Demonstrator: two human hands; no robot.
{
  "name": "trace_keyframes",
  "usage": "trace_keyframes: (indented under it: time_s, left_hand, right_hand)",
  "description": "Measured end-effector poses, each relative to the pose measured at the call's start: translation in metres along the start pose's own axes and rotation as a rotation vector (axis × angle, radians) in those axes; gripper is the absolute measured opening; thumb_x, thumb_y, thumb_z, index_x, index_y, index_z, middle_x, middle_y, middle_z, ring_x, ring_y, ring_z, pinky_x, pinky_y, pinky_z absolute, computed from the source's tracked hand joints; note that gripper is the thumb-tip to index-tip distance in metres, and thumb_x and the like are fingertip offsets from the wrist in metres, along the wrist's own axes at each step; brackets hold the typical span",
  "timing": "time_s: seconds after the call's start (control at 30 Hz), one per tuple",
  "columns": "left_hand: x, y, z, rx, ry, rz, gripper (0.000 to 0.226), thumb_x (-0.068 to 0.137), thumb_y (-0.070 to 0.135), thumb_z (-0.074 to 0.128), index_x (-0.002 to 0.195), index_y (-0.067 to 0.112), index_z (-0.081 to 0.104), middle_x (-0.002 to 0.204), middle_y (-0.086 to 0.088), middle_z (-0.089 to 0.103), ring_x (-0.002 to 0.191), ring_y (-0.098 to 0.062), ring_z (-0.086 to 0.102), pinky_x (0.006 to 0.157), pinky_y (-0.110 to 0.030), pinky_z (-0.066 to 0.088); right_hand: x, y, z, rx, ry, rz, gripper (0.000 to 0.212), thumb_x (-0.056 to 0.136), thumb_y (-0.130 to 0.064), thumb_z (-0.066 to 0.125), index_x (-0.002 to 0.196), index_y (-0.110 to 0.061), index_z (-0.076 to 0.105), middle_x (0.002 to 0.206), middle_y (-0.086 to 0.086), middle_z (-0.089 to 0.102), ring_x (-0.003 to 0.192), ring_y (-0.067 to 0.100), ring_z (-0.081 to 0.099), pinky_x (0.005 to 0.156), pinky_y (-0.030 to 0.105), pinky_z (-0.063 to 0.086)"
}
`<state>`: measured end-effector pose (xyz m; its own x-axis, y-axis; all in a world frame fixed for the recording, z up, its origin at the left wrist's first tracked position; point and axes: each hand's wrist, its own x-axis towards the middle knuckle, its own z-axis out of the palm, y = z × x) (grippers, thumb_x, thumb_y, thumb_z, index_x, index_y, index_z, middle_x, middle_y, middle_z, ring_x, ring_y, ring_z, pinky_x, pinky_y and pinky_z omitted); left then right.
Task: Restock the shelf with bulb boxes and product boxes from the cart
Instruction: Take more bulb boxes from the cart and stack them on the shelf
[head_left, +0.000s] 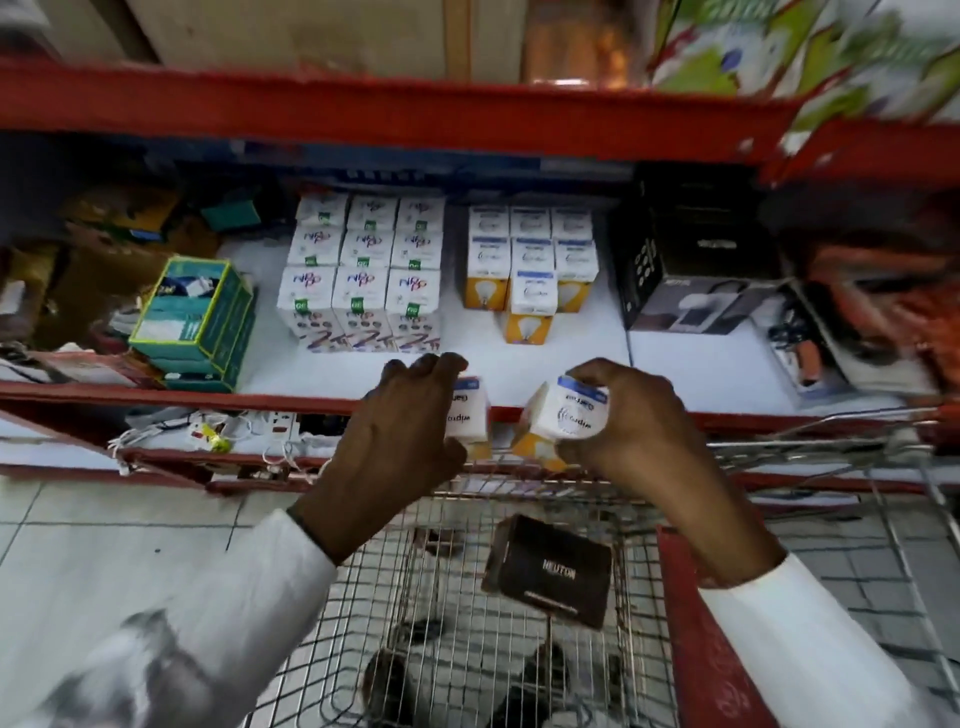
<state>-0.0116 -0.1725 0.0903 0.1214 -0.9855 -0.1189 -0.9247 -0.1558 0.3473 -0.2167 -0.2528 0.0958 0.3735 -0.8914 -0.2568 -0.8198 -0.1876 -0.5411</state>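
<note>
Even, fairly bright indoor light on the white shelf board (545, 358), dimmer under the red shelf beam (363, 111) where the back row sits in shade; wide-angle bend curves the edges; top corners and the lower-left sleeve (171, 639) smear with motion blur; centre reasonably sharp.

L hand (402, 415) & R hand (631, 415) both raised, fingers (587, 370) curled — each gripping sth.

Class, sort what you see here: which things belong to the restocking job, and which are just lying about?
Part of the job:
- white-and-yellow bulb box in left hand
- white-and-yellow bulb box in right hand
- dark brown product box in wire cart
- matching bulb box stack on shelf

Lying about:
- green carton
- tangled white cables
</note>
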Motion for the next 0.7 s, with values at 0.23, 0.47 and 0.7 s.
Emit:
trace_keyframes:
  time_s: [0.23, 0.47, 0.7]
  left_hand:
    - [0.102, 0.004, 0.017, -0.003, 0.099, -0.028, 0.062, 0.063, 0.015, 0.078, 0.121, 0.012, 0.054, 0.117, -0.014, 0.062, 0.110, -0.037, 0.051, 0.081, -0.045, 0.055]
    - [0.155, 0.006, 0.030, 0.061, 0.129, -0.082, 0.059, 0.066, 0.008, 0.079, 0.121, 0.007, 0.056, 0.118, -0.019, 0.059, 0.115, -0.040, 0.054, 0.085, -0.048, 0.056]
    - [0.193, -0.004, 0.055, 0.132, 0.136, -0.066, 0.068, 0.062, 0.011, 0.082, 0.125, 0.005, 0.055, 0.127, -0.018, 0.055, 0.131, -0.039, 0.042, 0.097, -0.044, 0.051]
  right_hand:
    - [0.089, 0.027, -0.028, -0.145, 0.206, -0.025, 0.068, 0.059, -0.017, 0.087, 0.123, -0.015, 0.065, 0.118, 0.016, 0.056, 0.104, 0.032, 0.061, 0.081, 0.029, 0.046]
    - [0.158, 0.046, -0.018, -0.322, 0.225, -0.130, 0.056, 0.064, -0.018, 0.081, 0.117, -0.016, 0.067, 0.113, 0.014, 0.063, 0.105, 0.035, 0.060, 0.082, 0.037, 0.053]
    - [0.182, 0.051, -0.009, -0.380, 0.195, -0.211, 0.068, 0.066, -0.023, 0.083, 0.130, -0.014, 0.061, 0.125, 0.015, 0.055, 0.120, 0.034, 0.045, 0.097, 0.038, 0.043]
